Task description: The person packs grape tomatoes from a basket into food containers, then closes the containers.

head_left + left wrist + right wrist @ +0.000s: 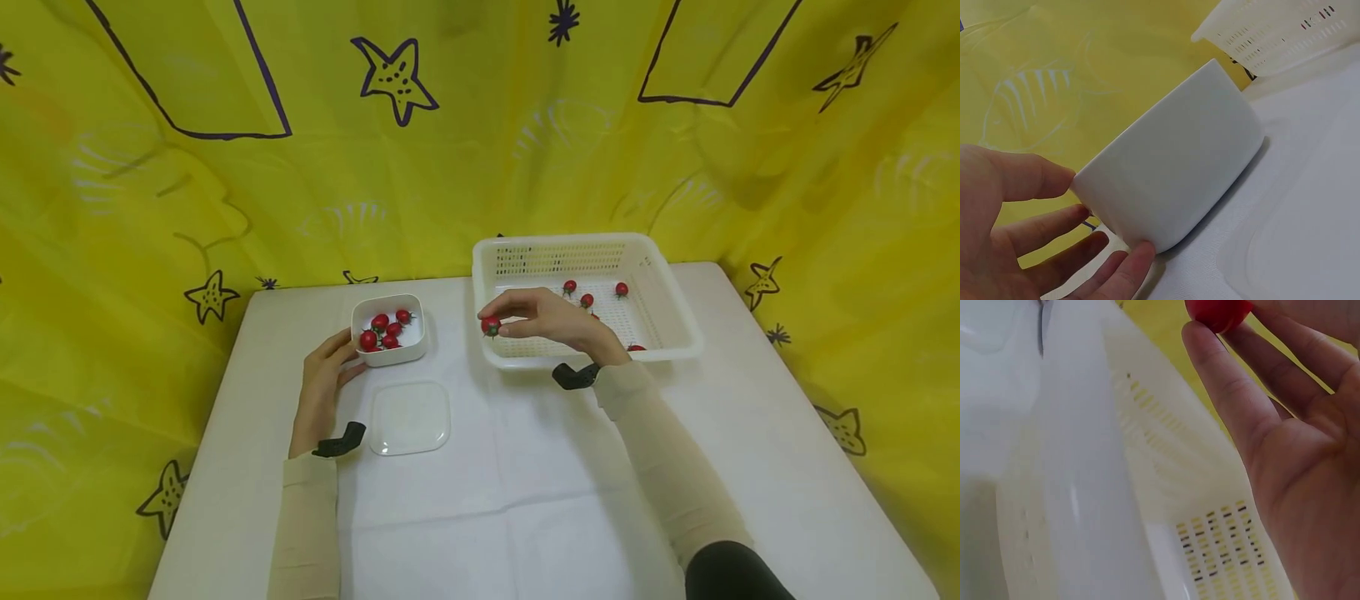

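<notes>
My right hand [551,319] pinches a red cherry tomato [491,326] between thumb and fingertips, above the left rim of a white slotted plastic basket [678,321]. In the right wrist view the tomato [1216,311] shows at the top edge, partly cut off. Several more cherry tomatoes [587,300] lie on the basket floor, some behind the right hand and wrist. At the left stands a small white box [396,357] with several cherry tomatoes [380,322] inside. The left hand [321,385] touches that box's left side with spread fingertips, seen close in the left wrist view.
A clear, rounded-square lid [411,418] lies flat on the white-covered table [480,533], in front of the small box. A yellow curtain [465,175] with drawn stars hangs right behind the basket and along both sides. Black straps [341,439] sit at the wrists.
</notes>
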`<state>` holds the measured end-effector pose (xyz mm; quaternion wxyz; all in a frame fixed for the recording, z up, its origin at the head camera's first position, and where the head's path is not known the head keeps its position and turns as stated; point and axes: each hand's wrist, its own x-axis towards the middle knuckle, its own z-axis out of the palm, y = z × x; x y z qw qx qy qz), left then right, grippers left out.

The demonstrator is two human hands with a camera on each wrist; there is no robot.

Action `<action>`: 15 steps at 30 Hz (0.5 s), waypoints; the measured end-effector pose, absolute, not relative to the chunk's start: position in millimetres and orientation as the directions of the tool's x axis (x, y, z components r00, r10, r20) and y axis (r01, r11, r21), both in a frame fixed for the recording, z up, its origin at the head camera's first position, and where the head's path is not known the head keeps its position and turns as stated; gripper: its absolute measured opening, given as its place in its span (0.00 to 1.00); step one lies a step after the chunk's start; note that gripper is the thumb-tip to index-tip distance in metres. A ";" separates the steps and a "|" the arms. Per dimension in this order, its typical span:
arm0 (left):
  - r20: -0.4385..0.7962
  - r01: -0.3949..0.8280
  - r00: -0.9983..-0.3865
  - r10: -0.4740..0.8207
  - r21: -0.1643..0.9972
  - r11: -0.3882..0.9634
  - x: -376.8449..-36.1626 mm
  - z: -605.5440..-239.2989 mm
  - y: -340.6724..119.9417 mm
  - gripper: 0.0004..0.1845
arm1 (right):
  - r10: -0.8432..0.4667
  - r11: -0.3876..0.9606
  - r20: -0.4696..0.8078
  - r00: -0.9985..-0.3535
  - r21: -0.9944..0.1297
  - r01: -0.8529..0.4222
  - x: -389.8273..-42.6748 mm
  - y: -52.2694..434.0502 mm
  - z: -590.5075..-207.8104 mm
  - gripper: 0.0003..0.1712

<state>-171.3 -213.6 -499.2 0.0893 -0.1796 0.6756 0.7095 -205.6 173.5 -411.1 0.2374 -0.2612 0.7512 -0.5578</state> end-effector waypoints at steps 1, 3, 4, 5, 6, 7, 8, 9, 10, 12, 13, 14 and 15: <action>-0.373 -0.367 -0.920 -0.119 0.928 -0.071 -171.4 -499.1 -213.6 0.28 | -0.659 0.231 -0.053 -0.751 -0.964 -0.134 -205.4 170.4 -411.3 0.20; -0.369 -0.362 -0.921 -0.123 0.929 -0.071 -171.4 -499.0 -213.5 0.28 | -0.659 0.210 -0.028 -0.751 -0.966 -0.148 -204.4 163.5 -411.3 0.20; -0.363 -0.356 -0.924 -0.124 0.932 -0.073 -171.4 -498.9 -213.6 0.28 | -0.658 0.203 -0.017 -0.753 -0.967 -0.156 -203.9 159.8 -411.6 0.20; -0.358 -0.352 -0.925 -0.124 0.933 -0.073 -171.3 -498.9 -213.7 0.28 | -0.655 0.201 -0.008 -0.755 -0.966 -0.164 -203.1 156.0 -412.0 0.19; -0.355 -0.348 -0.927 -0.125 0.935 -0.069 -171.0 -499.0 -213.8 0.28 | -0.654 0.200 0.001 -0.757 -0.964 -0.174 -202.1 152.0 -412.1 0.19; -0.350 -0.344 -0.928 -0.125 0.937 -0.067 -170.7 -499.0 -213.9 0.28 | -0.651 0.203 0.007 -0.759 -0.962 -0.183 -200.7 147.8 -411.9 0.19; -0.346 -0.340 -0.930 -0.124 0.938 -0.065 -170.4 -499.1 -214.1 0.28 | -0.647 0.208 0.012 -0.762 -0.959 -0.192 -199.3 143.6 -411.8 0.19; -0.341 -0.335 -0.932 -0.122 0.940 -0.065 -170.1 -499.1 -214.1 0.28 | -0.643 0.216 0.015 -0.766 -0.956 -0.200 -197.7 139.4 -412.0 0.18; -0.339 -0.334 -0.933 -0.121 0.941 -0.061 -169.9 -499.2 -214.2 0.28 | -0.641 0.221 0.020 -0.767 -0.953 -0.209 -196.0 135.2 -411.9 0.18; -0.337 -0.332 -0.934 -0.119 0.942 -0.056 -169.7 -499.3 -213.9 0.28 | -0.635 0.234 0.029 -0.772 -0.945 -0.227 -192.6 126.8 -411.4 0.17; -0.334 -0.330 -0.935 -0.118 0.942 -0.057 -169.8 -499.2 -213.7 0.28 | -0.630 0.237 0.032 -0.776 -0.944 -0.231 -190.9 122.6 -411.1 0.17; -0.333 -0.328 -0.936 -0.118 0.943 -0.059 -170.0 -499.2 -213.6 0.28 | -0.626 0.235 0.038 -0.779 -0.943 -0.236 -189.7 118.4 -411.2 0.17; -0.333 -0.328 -0.935 -0.118 0.943 -0.062 -170.1 -499.0 -213.4 0.28 | -0.621 0.236 0.041 -0.783 -0.942 -0.237 -188.5 114.2 -411.5 0.17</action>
